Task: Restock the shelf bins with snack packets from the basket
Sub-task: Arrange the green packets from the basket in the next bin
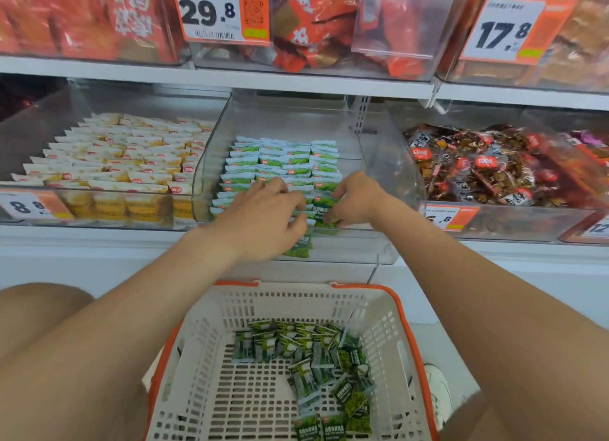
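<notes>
Right up close: white basket [204, 341] with an orange rim, loose heap of green packets [306, 361] on its floor, so plenty left to shelve. Up at the pulled-out middle bin [379, 163], both hands at the front end of the neat green rows [283, 160]. Curled over a small bunch [321, 211]: left hand [263, 216], with one packet dangling below the palm. Pinching the other side: right hand [356, 200], probably on just one packet, hard to say with fingers in the way.

Easy to botch from here: dangling one slipping loose past the bin's front lip, or tidy rows getting shoved crooked during the tuck-in.

Yellow packets [108, 153] next door on the left, brown snacks [478, 167] on the right. Readable tags: 29.8 [211, 12] and 17.8 [504, 31] up top, 8.8 [26, 206] lower left, what looks like 6.8 [445, 218] by the right forearm. Packet print too small to read.
</notes>
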Motion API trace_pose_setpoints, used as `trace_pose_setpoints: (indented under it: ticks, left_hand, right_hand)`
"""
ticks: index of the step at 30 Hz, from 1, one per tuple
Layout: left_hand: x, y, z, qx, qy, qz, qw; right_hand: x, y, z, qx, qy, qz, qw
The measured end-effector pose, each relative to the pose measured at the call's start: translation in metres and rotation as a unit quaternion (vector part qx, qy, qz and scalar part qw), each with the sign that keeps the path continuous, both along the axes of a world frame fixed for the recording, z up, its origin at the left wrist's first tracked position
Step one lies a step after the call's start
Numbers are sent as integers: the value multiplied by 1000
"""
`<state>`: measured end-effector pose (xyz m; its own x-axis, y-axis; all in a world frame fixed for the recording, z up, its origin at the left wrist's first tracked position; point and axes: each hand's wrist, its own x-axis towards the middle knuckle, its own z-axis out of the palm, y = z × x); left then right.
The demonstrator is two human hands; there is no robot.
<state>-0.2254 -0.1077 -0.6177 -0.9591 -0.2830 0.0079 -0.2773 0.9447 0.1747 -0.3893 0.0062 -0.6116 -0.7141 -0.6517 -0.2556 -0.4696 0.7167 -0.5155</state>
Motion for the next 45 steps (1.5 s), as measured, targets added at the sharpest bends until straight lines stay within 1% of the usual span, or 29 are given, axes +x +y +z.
trace_pose_setpoints:
  ticks: [3, 6, 10, 14, 17, 19, 21, 23, 24, 25, 26, 27, 29, 31, 33, 35, 37, 40, 42, 45]
  left_hand:
    - [-2, -3, 0, 22, -20, -4, 1000]
    - [-4, -5, 1, 28, -29, -9, 999]
    - [-4, -6, 0, 31, -29, -16, 999]
    - [-2, -6, -2, 26, -27, -22, 999]
    - [-1, -6, -1, 15, -8, -22, 1000]
    - [1, -3, -1, -10, 22, -14, 1000]
    - [5, 5, 0, -51, 90, -19, 994]
    - [13, 20, 5, -57, 193, -36, 979]
    - [17, 28, 9, -46, 228, -35, 972]
    - [22, 37, 11, -35, 238, -28, 970]
    - [27, 45, 10, -26, 224, -20, 974]
    - [30, 51, 6, -19, 186, -15, 982]
    - [35, 59, -9, -26, 59, -21, 998]
    - [34, 60, -38, -37, -84, -29, 995]
    - [29, 55, -71, -23, -198, -28, 979]
    - [24, 46, -108, -1, -272, -24, 962]
    - [21, 37, -141, 31, -323, -8, 946]
    - [22, 21, -192, 71, -350, 31, 934]
    - [26, 12, -228, 112, -345, 84, 928]
    - [31, 11, -276, 140, -301, 147, 932]
  right_hand:
    - [-4, -7, -5, -20, -23, -40, 999]
    - [-5, -8, -6, -26, 8, -61, 998]
    - [-9, -5, -7, -56, 26, -95, 994]
    - [-9, -5, -10, -23, 64, -76, 995]
    - [-11, -1, -10, 7, 95, -81, 992]
    - [-12, 5, -7, 20, 97, -70, 993]
    - [-11, 13, -5, 8, 121, -54, 991]
    - [-2, 22, 3, -45, 195, -38, 979]
    - [7, 28, 8, -77, 232, -28, 969]
    - [18, 35, 13, -112, 255, -15, 960]
    - [33, 44, 18, -144, 258, 0, 955]
    - [48, 52, 20, -162, 249, 19, 955]
    - [75, 66, 15, -133, 224, 71, 963]
    - [94, 74, -2, -26, 211, 145, 966]
    - [107, 79, -17, 98, 207, 233, 945]
    - [111, 80, -33, 155, 211, 289, 921]
    - [113, 78, -46, 178, 226, 314, 905]
    - [109, 69, -62, 171, 242, 314, 902]
    - [107, 61, -70, 167, 255, 312, 900]
    - [102, 50, -80, 169, 271, 311, 895]
